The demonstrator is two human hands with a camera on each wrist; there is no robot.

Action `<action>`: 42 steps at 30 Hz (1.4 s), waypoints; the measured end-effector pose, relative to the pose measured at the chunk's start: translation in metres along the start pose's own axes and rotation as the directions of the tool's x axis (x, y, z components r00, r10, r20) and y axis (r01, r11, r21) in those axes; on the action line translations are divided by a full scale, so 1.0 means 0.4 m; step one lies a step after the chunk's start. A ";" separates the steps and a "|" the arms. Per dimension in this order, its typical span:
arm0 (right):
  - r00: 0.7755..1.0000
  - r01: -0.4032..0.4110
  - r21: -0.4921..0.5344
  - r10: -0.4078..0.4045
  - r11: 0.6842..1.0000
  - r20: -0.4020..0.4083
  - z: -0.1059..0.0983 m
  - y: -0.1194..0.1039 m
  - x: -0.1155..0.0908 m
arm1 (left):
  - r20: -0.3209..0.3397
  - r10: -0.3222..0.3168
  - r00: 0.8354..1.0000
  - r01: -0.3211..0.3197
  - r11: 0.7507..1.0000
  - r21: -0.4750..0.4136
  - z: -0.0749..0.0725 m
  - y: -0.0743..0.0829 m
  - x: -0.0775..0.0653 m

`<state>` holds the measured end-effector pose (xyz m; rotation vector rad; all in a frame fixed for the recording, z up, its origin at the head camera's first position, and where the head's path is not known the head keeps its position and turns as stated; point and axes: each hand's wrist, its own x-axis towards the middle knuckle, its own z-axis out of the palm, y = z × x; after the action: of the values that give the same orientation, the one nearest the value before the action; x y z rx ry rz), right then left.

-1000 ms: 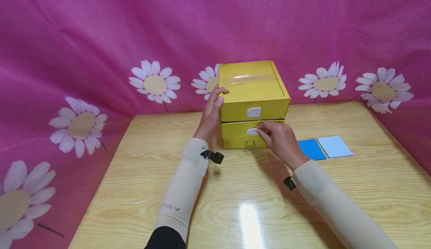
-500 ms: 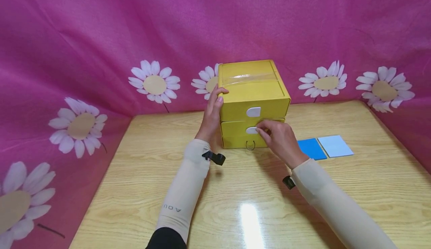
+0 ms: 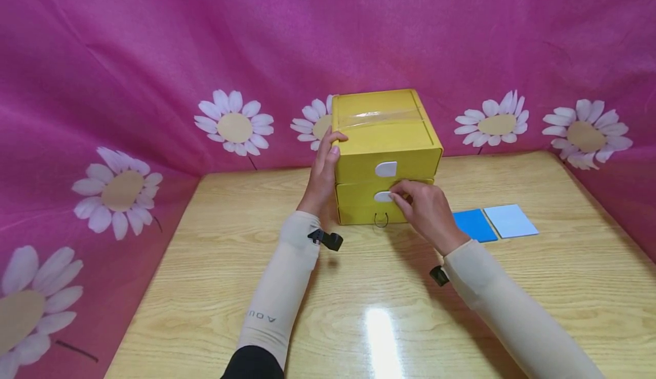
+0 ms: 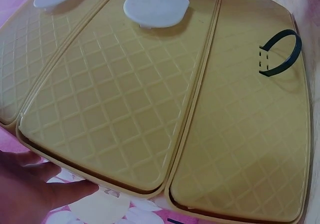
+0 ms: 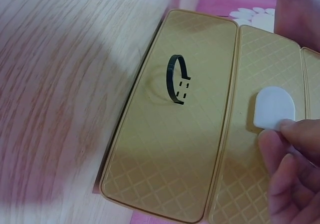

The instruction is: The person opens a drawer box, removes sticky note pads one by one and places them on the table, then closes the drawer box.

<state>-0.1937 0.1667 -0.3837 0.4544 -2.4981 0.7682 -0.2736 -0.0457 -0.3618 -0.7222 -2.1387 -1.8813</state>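
Note:
A yellow drawer box (image 3: 379,137) stands at the back of the table, with three drawer fronts stacked one above another. My right hand (image 3: 427,211) pinches the white pull tab (image 5: 274,107) of the middle drawer (image 4: 115,98) between thumb and fingers. The middle front sits nearly flush with its frame. Against the box's left side rests my left hand (image 3: 323,168), one fingertip over the top edge; in the left wrist view its fingers lie fairly straight beside the frame. The bottom drawer (image 5: 172,149) has a black loop pull (image 4: 297,48). A second white tab (image 3: 386,169) is on the top drawer.
Two flat square pads, one blue (image 3: 476,225) and one pale blue (image 3: 511,221), lie on the wooden table (image 3: 230,242) right of the box. Clear tape (image 3: 379,118) crosses the box top. A pink daisy-print cloth (image 3: 287,37) hangs behind.
The dark gap above the middle drawer has narrowed as that drawer slid slightly inward with my right hand on its tab. My left hand has stayed on the box side.

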 end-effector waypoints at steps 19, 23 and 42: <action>1.000 -0.015 0.004 0.015 1.000 -0.004 0.003 -0.002 0.001 | -0.004 -0.006 1.000 0.006 1.000 0.006 0.003 0.012 -0.006; 1.000 -0.026 0.007 0.026 1.000 -0.006 0.003 -0.002 0.002 | 0.003 -0.023 1.000 0.023 1.000 -0.012 0.003 0.024 -0.008; 0.999 -0.049 0.077 0.049 0.996 0.006 0.004 0.006 -0.007 | -0.021 0.034 0.999 -0.033 0.998 0.055 0.003 -0.005 -0.001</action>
<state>-0.1930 0.1682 -0.3874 0.4236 -2.4983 0.8863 -0.2743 -0.0449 -0.3639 -0.7181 -2.1424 -1.7980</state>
